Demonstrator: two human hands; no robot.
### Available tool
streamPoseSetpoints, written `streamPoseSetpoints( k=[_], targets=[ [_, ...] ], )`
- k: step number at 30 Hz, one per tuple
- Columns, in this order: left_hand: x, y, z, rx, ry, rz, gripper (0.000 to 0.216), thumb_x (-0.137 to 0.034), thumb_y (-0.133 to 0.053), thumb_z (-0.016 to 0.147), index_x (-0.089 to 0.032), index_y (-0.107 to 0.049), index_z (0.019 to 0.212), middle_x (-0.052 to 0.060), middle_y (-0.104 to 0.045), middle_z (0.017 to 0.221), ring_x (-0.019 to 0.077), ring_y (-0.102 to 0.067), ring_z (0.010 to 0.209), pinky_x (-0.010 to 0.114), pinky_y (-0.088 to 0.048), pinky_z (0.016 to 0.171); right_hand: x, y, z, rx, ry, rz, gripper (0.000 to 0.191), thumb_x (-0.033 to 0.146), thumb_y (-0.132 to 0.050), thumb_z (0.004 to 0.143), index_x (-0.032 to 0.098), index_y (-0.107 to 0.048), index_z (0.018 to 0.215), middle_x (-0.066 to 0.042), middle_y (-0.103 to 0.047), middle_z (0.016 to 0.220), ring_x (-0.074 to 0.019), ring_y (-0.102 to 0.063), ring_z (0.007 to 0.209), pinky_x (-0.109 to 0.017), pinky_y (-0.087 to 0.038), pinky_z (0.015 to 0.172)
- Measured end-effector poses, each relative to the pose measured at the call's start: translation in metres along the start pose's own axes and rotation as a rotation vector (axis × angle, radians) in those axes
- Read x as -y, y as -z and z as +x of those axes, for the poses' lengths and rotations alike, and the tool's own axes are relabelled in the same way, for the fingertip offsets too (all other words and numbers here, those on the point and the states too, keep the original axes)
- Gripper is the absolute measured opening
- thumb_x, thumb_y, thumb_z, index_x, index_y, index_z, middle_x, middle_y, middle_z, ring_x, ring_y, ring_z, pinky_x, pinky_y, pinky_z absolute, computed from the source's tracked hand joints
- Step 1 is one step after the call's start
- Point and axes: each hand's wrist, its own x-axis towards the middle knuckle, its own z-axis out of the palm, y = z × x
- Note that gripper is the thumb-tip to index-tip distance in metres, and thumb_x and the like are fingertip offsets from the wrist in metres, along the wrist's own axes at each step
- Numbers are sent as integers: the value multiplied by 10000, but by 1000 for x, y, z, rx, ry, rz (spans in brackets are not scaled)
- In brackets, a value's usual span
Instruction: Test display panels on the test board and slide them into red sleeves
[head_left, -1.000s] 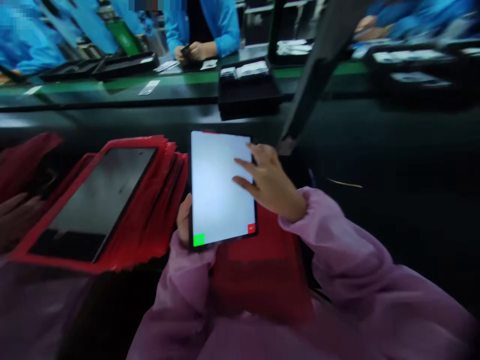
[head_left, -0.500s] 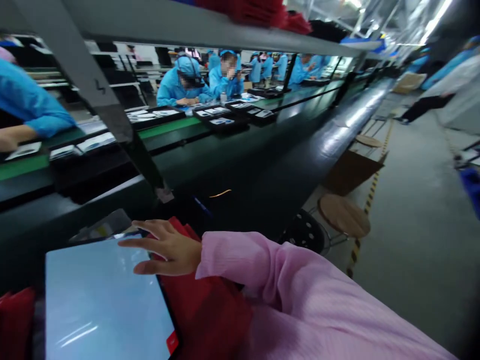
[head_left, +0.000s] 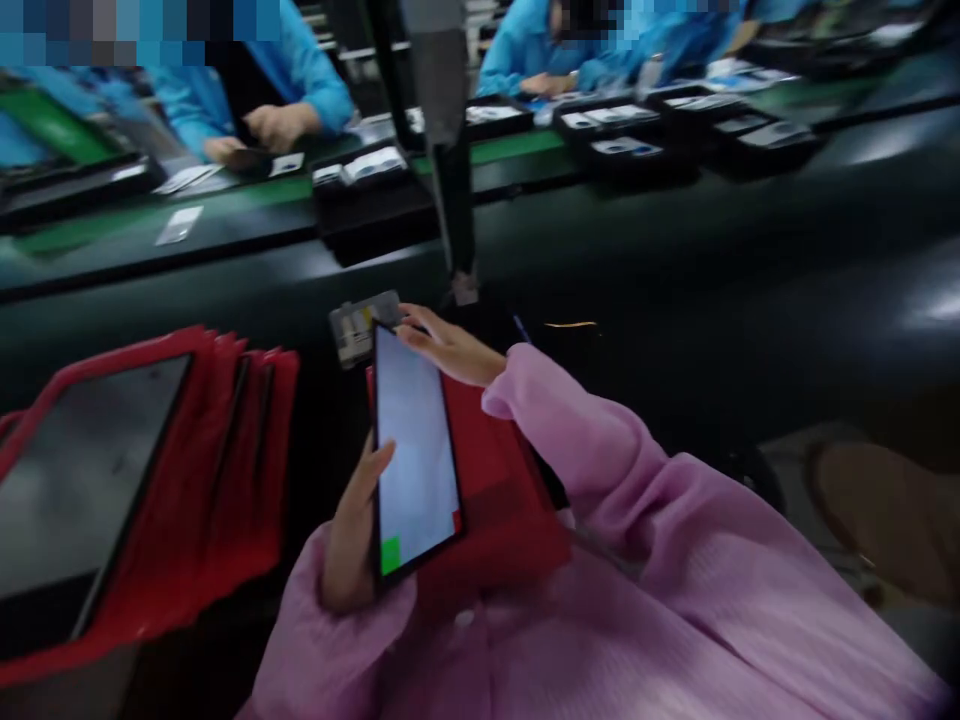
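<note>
A tablet (head_left: pixel 412 440) with a lit, pale screen stands tilted in front of me. Its lower corners show a green and a red square. My left hand (head_left: pixel 354 535) grips its left side, thumb over the screen edge and the other fingers hidden behind. At the upper right edge, my right hand (head_left: pixel 454 352) has its fingers stretched out, touching or very near the tablet's top. Behind and right of the tablet lies a pile of red sleeves (head_left: pixel 502 470). A small clear plastic case (head_left: pixel 352 335) sits just beyond the tablet's top.
To the left is a stack of red padded sleeves (head_left: pixel 202 510) with a dark-screened tablet (head_left: pixel 82 470) on top. A grey post (head_left: pixel 442 110) rises ahead. Black trays (head_left: pixel 375 205) with white packets line the far bench, where co-workers in blue sit. A round stool (head_left: pixel 885 510) stands at right.
The view has swung left, bringing my left hand and the left stack into sight. The tablet is now turned more edge-on, and my right hand is at its upper edge.
</note>
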Motion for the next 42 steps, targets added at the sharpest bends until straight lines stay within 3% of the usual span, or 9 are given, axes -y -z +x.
streamPoseSetpoints(
  k=[4,10,15,18,20,23,28,34,42],
  targets=[
    [-1,-11,-1,103,-87,-126,676,-360,-650,763,-311,-413,1393,14,-639,1249,257,-635,1124,374,-570,920,14,0,9,47,54,-111,589,517,-437,966,146,-381,1420,-115,-446,1424,-191,-432,1322,-360,-301,1145],
    [5,-15,0,260,-217,-147,622,-322,-604,817,-324,-420,1411,-23,-523,1402,227,-376,1402,401,-339,1196,16,-1,16,-11,105,-173,442,508,-531,895,149,-568,1151,-74,-624,1117,-202,-580,1057,-389,-426,994],
    [11,2,1,397,-297,-136,634,-348,-618,814,-389,-413,1412,-98,-288,1552,182,-140,1491,371,-125,1263,18,2,17,-57,75,-157,300,415,-556,866,161,-589,1022,-47,-647,1008,-191,-603,966,-373,-453,915],
    [5,23,-1,445,-405,-69,618,-352,-604,814,-377,-427,1405,-69,-290,1557,189,-173,1485,377,-161,1248,20,6,15,-53,69,-165,275,390,-560,863,165,-599,1017,-45,-655,1007,-185,-614,946,-362,-456,904],
    [-8,40,3,372,-542,5,515,-356,-570,836,-331,-502,1347,-10,-382,1513,209,-289,1444,385,-268,1204,22,9,13,-48,63,-178,271,385,-558,868,171,-607,1028,-42,-657,1017,-181,-617,952,-355,-461,906],
    [-33,63,32,118,-805,211,357,-353,-527,870,-265,-587,1211,47,-543,1359,214,-477,1304,378,-375,1122,24,12,13,-41,39,-199,274,387,-558,875,177,-616,1041,-36,-655,1027,-176,-616,956,-351,-464,915],
    [-66,81,133,-380,-954,961,350,-213,-434,864,-153,-591,1171,111,-595,1217,201,-566,1105,370,-442,1027,26,12,13,-23,27,-213,271,379,-553,883,172,-616,1045,-47,-648,1039,-184,-608,947,-362,-467,895],
    [-84,78,212,-528,-989,1155,454,-183,-352,883,-111,-552,1284,169,-537,1200,272,-455,1196,435,-296,1117,22,13,13,-23,47,-185,262,371,-555,886,169,-607,1044,-40,-643,1037,-180,-605,959,-351,-460,900],
    [-88,81,222,-545,-988,1308,475,-223,-355,890,-193,-579,1307,158,-491,1147,308,-440,1122,466,-323,1053,26,13,12,5,25,-173,227,347,-547,910,171,-602,1045,-36,-640,1042,-169,-598,963,-324,-463,884]
  ],
)
